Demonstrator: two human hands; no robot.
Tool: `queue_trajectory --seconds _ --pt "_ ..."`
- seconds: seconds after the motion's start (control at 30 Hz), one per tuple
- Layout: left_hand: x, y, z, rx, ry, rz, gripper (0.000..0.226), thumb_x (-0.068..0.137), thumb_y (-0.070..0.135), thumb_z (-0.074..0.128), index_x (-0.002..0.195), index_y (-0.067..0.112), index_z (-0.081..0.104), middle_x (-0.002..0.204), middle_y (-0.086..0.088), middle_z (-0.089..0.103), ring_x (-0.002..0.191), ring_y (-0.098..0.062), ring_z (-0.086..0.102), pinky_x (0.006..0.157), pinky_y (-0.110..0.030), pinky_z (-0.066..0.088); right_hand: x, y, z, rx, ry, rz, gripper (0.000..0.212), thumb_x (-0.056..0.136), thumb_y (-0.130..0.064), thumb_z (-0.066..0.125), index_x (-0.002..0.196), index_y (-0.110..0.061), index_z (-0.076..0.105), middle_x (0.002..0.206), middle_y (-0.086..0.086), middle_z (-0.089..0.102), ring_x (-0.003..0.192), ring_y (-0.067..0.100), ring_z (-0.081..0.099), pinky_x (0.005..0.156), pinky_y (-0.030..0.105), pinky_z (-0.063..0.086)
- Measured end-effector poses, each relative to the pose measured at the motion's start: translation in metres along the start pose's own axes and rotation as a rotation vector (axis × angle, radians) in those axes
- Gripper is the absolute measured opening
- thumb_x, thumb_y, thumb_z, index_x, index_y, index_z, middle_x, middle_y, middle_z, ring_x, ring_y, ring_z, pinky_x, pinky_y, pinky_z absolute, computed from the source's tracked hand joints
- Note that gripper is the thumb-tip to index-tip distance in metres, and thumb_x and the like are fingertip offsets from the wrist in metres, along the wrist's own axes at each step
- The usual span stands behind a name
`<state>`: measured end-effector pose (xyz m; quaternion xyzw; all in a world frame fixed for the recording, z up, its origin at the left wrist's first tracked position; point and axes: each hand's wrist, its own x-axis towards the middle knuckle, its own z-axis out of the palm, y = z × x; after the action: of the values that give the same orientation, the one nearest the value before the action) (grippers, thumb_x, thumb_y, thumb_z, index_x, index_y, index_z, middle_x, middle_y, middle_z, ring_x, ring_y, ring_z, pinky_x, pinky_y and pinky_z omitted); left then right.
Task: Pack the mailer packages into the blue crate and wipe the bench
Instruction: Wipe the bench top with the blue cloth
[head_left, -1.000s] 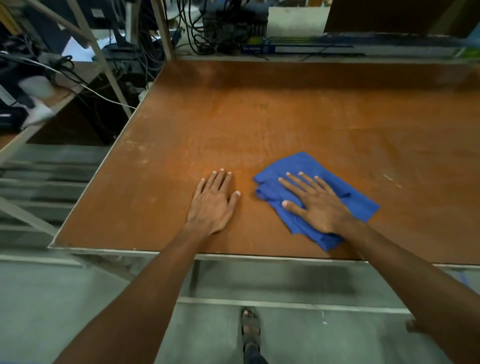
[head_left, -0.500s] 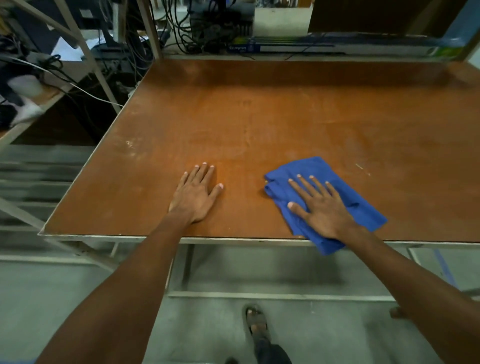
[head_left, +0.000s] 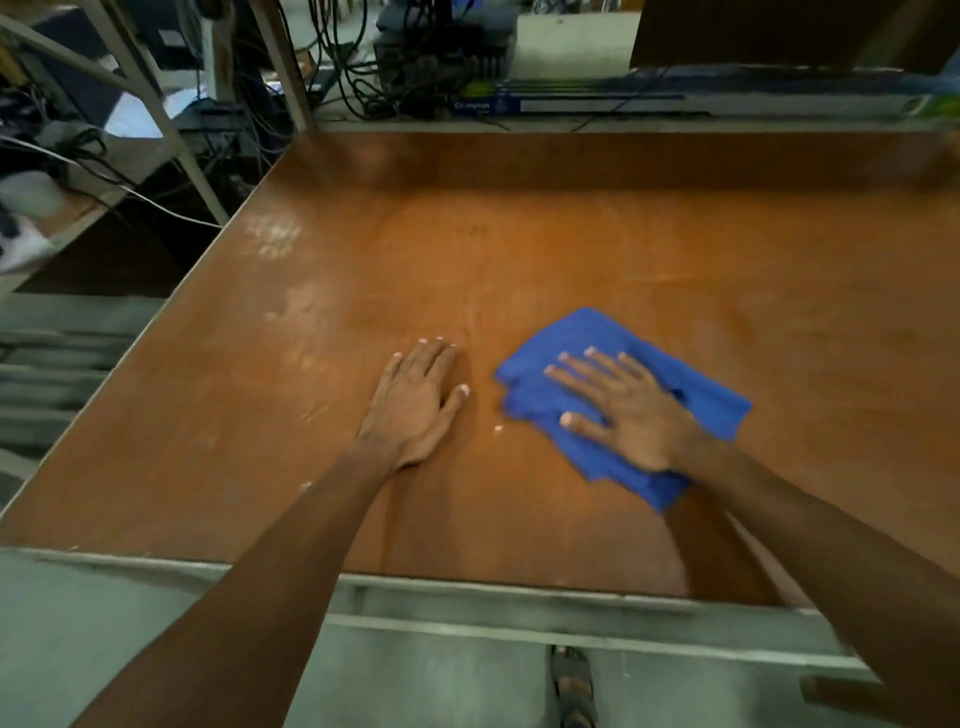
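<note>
A folded blue cloth (head_left: 571, 384) lies on the brown wooden bench (head_left: 571, 249), right of centre. My right hand (head_left: 623, 410) presses flat on the cloth with its fingers spread and straight. My left hand (head_left: 415, 405) rests flat on the bare bench just left of the cloth, fingers straight and close together. No mailer packages and no blue crate are in view.
Tangled cables and electronics (head_left: 415, 57) crowd the shelf behind the bench. A long flat box (head_left: 675, 101) lies along the back edge. A metal rack post (head_left: 171, 119) and a side shelf stand at the left. A sandalled foot (head_left: 571, 686) is on the floor below.
My right hand has slid the cloth away from the near edge toward the bench's middle. My left hand has stayed flat on the bench beside it.
</note>
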<state>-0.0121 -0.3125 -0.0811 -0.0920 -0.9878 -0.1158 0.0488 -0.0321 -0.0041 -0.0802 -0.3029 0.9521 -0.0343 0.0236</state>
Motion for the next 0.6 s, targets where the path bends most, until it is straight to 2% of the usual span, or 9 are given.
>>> queue_trajectory --seconds 0.07,0.1,0.23,0.27,0.37,0.4,0.5,0.53,0.6 --pt "0.028 0.007 0.012 0.006 -0.039 -0.023 0.063 0.101 0.055 0.03 0.155 0.023 0.024 0.163 0.002 0.02 0.151 -0.016 0.011 0.122 -0.04 0.007 0.027 0.051 -0.008 0.01 0.059 0.295 0.078 0.084 -0.079 -0.002 0.153 -0.043 0.008 0.162 -0.013 0.015 0.151 0.019 0.014 0.119 0.048 0.013" --pt "0.042 0.012 0.017 0.004 -0.044 -0.04 0.063 0.101 0.055 0.03 0.155 0.023 0.023 0.163 0.003 0.018 0.151 -0.016 0.01 0.123 -0.039 0.007 0.041 0.067 -0.01 0.003 0.049 0.362 0.08 0.083 -0.079 -0.003 0.154 -0.043 0.008 0.163 -0.014 0.012 0.151 0.018 0.011 0.119 0.048 0.011" --pt "0.105 0.027 0.03 0.026 0.003 -0.085 0.066 0.098 0.058 0.03 0.154 0.024 0.026 0.163 0.001 0.022 0.151 -0.016 0.013 0.121 -0.039 0.009 0.087 0.096 -0.011 0.003 0.006 0.056 0.072 0.086 -0.077 0.002 0.152 -0.049 0.002 0.162 -0.021 0.005 0.151 0.012 0.003 0.121 0.046 0.005" --pt "0.12 0.03 0.032 0.032 0.0 -0.092 0.065 0.099 0.058 0.031 0.154 0.024 0.026 0.163 0.001 0.021 0.151 -0.016 0.013 0.122 -0.039 0.009 0.101 0.113 -0.013 0.009 0.006 0.067 0.072 0.085 -0.078 0.003 0.152 -0.049 0.003 0.162 -0.021 0.006 0.151 0.013 0.004 0.121 0.047 0.006" --pt "0.163 0.034 0.039 0.047 -0.016 -0.102 0.068 0.097 0.062 0.03 0.154 0.026 0.024 0.163 0.002 0.019 0.151 -0.016 0.012 0.122 -0.042 0.009 0.145 0.156 -0.02 0.021 -0.013 0.341 0.072 0.086 -0.078 0.004 0.152 -0.049 0.001 0.163 -0.019 0.004 0.152 0.019 -0.001 0.117 0.06 0.0" --pt "0.176 0.036 0.041 0.05 -0.012 -0.106 0.07 0.095 0.064 0.027 0.154 0.026 0.024 0.163 0.002 0.018 0.151 -0.016 0.012 0.122 -0.042 0.01 0.157 0.159 -0.02 0.006 -0.022 0.344 0.069 0.088 -0.077 0.007 0.151 -0.051 -0.002 0.163 -0.02 0.001 0.152 0.021 -0.004 0.115 0.064 -0.004" --pt "0.207 0.04 0.045 0.039 0.0 -0.127 0.08 0.087 0.07 0.016 0.154 0.026 0.023 0.164 0.002 0.017 0.151 -0.014 0.011 0.122 -0.041 0.008 0.174 0.164 -0.016 -0.029 -0.019 0.139 0.064 0.089 -0.078 0.01 0.147 -0.058 -0.008 0.16 -0.027 -0.005 0.15 0.027 -0.014 0.109 0.072 -0.009" --pt "0.214 0.041 0.047 0.038 0.009 -0.14 0.079 0.088 0.07 0.018 0.155 0.027 0.023 0.164 0.003 0.016 0.151 -0.013 0.009 0.122 -0.041 0.007 0.181 0.172 -0.02 -0.014 -0.035 0.14 0.063 0.088 -0.079 0.009 0.145 -0.06 -0.009 0.159 -0.029 -0.006 0.15 0.029 -0.016 0.108 0.073 -0.009" --pt "0.22 0.04 0.049 0.038 0.023 -0.15 0.075 0.091 0.069 0.022 0.155 0.03 0.022 0.164 0.006 0.014 0.151 -0.011 0.007 0.123 -0.04 0.007 0.203 0.194 -0.026 0.025 -0.059 0.276 0.064 0.087 -0.08 0.008 0.145 -0.061 -0.009 0.16 -0.027 -0.006 0.15 0.03 -0.015 0.108 0.074 -0.008"
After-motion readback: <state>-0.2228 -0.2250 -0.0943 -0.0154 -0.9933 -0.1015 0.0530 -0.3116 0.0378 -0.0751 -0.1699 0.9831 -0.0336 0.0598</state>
